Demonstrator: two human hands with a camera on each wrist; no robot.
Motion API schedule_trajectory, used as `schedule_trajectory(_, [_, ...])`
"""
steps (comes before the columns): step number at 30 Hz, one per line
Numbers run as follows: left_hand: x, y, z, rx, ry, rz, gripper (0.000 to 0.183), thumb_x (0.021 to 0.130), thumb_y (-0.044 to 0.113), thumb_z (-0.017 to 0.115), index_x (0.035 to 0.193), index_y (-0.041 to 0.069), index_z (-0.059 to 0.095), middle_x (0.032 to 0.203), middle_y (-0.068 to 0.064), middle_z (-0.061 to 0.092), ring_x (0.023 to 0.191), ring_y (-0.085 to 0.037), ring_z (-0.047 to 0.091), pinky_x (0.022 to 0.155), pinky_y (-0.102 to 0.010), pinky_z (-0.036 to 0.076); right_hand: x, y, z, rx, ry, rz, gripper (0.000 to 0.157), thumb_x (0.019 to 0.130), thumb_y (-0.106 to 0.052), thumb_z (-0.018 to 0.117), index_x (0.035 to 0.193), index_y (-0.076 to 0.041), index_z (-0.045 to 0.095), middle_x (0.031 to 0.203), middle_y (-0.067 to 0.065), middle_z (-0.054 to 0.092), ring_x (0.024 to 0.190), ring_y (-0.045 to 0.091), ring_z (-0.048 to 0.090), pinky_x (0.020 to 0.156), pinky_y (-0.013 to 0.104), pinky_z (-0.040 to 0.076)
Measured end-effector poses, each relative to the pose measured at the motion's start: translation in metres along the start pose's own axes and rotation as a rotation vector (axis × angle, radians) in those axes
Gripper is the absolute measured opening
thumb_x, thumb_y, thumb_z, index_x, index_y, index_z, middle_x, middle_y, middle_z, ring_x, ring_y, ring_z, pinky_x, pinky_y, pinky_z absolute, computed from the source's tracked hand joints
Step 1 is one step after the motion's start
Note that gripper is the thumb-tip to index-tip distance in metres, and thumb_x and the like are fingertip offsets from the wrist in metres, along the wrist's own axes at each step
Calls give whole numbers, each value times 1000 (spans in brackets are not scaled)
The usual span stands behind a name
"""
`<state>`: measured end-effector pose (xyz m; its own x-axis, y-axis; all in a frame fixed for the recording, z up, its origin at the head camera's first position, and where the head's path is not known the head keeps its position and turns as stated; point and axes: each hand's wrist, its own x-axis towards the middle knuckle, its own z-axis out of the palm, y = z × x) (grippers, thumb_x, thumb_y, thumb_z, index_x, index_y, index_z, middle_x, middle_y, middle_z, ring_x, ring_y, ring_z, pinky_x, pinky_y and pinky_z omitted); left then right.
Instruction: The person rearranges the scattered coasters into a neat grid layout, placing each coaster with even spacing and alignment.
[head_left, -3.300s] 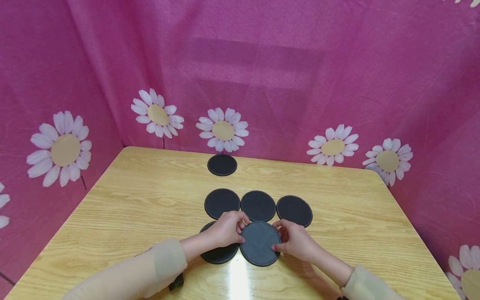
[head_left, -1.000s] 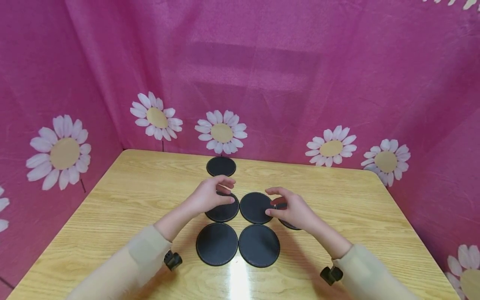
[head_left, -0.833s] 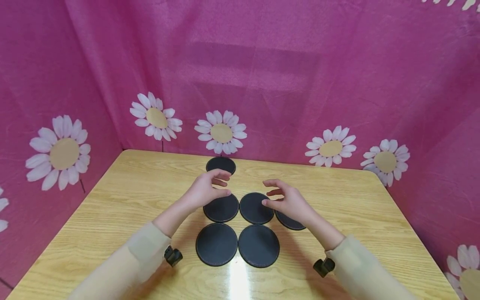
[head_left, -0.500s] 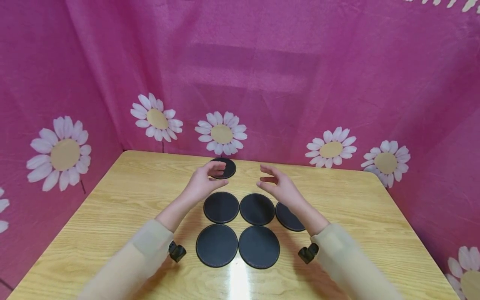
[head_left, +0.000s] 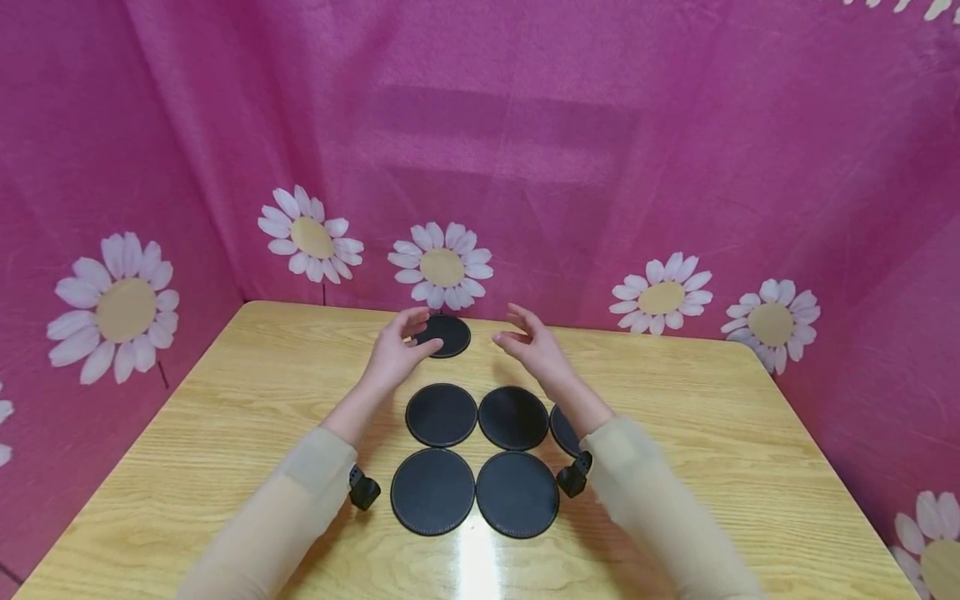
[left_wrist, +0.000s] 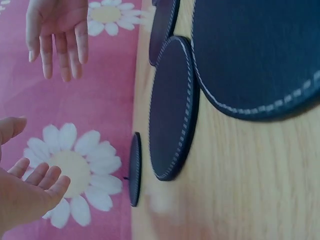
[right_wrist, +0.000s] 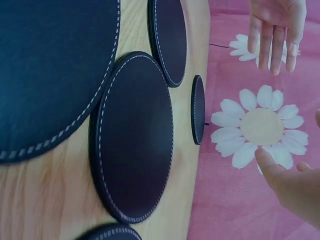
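Several round black coasters with pale stitched rims lie flat on the table. A lone far coaster is near the back edge; my left hand, fingers loosely bent, overlaps its left side in the head view. My right hand hovers to its right, thumb and fingers spread apart. Neither hand holds anything. Nearer me, a left coaster, a middle coaster and a right coaster, partly hidden by my right forearm, form a row. Below them sit a front left coaster and a front right coaster.
The light wood table is walled by a pink cloth printed with white daisies, which rises right behind its back edge. A black wrist camera hangs below the left sleeve, and another black camera below the right.
Earlier both hands gripped the front right coaster by its sides; it now lies flat, released. Both hands have since moved forward over the row to either side of the far coaster.
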<state>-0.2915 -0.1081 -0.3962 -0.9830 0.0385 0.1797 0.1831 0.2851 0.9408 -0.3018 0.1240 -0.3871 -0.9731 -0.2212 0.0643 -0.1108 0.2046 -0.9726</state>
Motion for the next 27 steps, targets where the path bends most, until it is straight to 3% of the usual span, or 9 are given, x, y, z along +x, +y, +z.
schedule_trajectory(11, [20,-31,-2,-66,52,-80,61,84,8,69,137,0,42,142,-18,43,130,-34,42,108,-45,35,26,15,18,223,28,104,67,91,-10,61,148,-7,26,149,19,29,128,34,43,108,47,34])
schedule_trajectory(20, [32,-48,0,-10,57,-133,66,84,8,69,139,-5,36,144,-21,39,131,-36,40,106,-43,38,45,34,26,266,61,165,69,91,-5,59,147,1,21,149,26,25,132,36,38,108,46,34])
schedule_trajectory(27, [38,-55,-2,59,30,-211,70,85,13,68,143,-1,31,145,-23,36,132,-36,37,106,-44,38,56,36,37,365,52,260,65,93,-3,55,147,4,20,149,27,23,133,35,37,109,45,34])
